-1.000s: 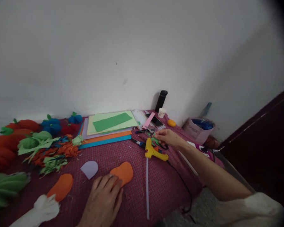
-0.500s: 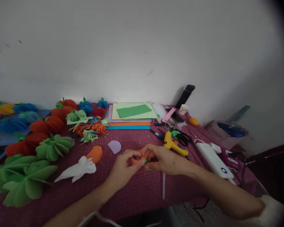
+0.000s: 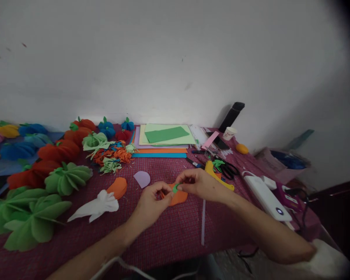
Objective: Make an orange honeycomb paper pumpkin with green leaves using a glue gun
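Note:
Between my two hands is a small green paper piece (image 3: pixel 175 188), with fingertips of each hand pinching it. My left hand (image 3: pixel 154 200) is closed at its left edge, and my right hand (image 3: pixel 196 186) is closed at its right edge. Directly beneath lies an orange paper pumpkin piece (image 3: pixel 179 198), partly hidden by my fingers. A lilac rounded cutout (image 3: pixel 142 179) rests beyond my left hand. To the left, another orange cutout (image 3: pixel 119 187) touches a crumpled white tissue (image 3: pixel 97 208). The yellow glue gun (image 3: pixel 211 170) is just past my right hand, partly covered by it.
Paper pumpkins (image 3: pixel 60 151) crowd the left side beside shredded paper scraps (image 3: pixel 113 153). A stack of coloured sheets (image 3: pixel 166 141) lies against the wall. Black scissors (image 3: pixel 229 170), a paper cup (image 3: pixel 229 133) and a white power bank (image 3: pixel 266 196) are on the right. A thin translucent stick (image 3: pixel 203 223) lies nearer me.
The orange piece now lies lower, more exposed under my hands. My right hand has risen slightly, and the green piece shows more clearly between my fingertips.

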`<state>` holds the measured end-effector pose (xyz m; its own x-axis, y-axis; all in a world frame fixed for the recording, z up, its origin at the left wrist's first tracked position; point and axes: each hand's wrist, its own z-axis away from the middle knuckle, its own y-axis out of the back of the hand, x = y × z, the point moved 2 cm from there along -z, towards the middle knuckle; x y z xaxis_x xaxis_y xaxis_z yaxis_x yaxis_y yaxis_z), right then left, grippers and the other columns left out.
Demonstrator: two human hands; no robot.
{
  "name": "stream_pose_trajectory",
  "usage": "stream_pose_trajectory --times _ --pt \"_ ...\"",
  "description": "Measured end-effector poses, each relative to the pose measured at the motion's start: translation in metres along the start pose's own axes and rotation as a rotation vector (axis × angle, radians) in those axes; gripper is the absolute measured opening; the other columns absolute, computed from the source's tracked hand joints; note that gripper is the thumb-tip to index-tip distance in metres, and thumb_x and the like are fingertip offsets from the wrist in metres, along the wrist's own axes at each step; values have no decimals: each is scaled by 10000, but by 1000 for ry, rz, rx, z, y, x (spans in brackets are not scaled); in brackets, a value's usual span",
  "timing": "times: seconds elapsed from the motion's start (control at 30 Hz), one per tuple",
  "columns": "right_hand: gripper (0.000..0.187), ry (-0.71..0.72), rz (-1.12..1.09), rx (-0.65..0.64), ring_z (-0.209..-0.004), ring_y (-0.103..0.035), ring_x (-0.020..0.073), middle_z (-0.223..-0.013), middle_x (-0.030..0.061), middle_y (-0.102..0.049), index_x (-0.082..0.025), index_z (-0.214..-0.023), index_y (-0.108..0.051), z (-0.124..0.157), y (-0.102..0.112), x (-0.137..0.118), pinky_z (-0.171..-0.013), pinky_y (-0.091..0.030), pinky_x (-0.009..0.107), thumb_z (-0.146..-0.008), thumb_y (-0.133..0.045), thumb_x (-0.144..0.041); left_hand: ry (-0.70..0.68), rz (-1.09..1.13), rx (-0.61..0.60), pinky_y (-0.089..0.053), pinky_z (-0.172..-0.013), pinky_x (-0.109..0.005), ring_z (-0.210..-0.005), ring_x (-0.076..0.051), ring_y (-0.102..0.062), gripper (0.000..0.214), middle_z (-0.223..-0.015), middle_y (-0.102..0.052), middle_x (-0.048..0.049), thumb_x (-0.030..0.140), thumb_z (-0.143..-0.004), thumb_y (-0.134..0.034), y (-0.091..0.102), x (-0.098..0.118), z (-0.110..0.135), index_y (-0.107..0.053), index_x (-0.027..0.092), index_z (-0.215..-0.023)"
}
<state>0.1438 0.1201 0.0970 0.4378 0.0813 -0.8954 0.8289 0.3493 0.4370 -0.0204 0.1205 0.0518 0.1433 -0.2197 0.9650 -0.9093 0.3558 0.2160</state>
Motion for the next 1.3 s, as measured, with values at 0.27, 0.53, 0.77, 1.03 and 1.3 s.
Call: stream_pose_trajectory --times 0.27,0.53,0.77,1.03,1.3 --pt "239 -83 -431 104 -601 -546 80 -697 -11 -651 -143 -770 -656 -20 -8 19 -606 -410 215 -629 -727 -323 96 51 68 -365 -586 -214 -607 -102 -467 180 -648 -571 12 315 -747 -563 7 -11 -6 -621 148 -713" --pt "246 -96 -212 61 -620 -565 95 -732 22 -664 -127 -805 -642 -40 -2 47 -576 -418 204 -748 -595 -362 -172 -564 43 -380 -755 -317 -825 -172 -535 186 -851 -650 -27 272 -841 -477 5 -10 0 -644 201 -880" --pt "212 -121 9 7 -546 -494 79 -654 -2 -618 -129 -771 -646 -52 1 71 -512 -358 186 -793 -508 -289 -302 -1164 -279 -336 -716 -350 -807 -193 -491 138 -819 -614 -13 174 -852 -479 -7 -16 8 -612 206 -873" --pt "173 -129 249 -46 -582 -485 98 -665 2 -601 -129 -780 -645 -60 2 71 -529 -344 194 -785 -483 -190 -295 -1229 -335 -347 -759 -357 -875 -202 -475 128 -917 -592 -24 183 -857 -483 -7 -21 5 -594 197 -917" --pt "224 -152 391 -218 -555 -469 95 -654 17 -607 -101 -782 -664 -72 4 64 -490 -324 182 -796 -462 -196 -326 -1286 -327 -376 -749 -371 -907 -221 -481 114 -1080 -585 -38 159 -831 -512 -8 -21 4 -593 192 -903"
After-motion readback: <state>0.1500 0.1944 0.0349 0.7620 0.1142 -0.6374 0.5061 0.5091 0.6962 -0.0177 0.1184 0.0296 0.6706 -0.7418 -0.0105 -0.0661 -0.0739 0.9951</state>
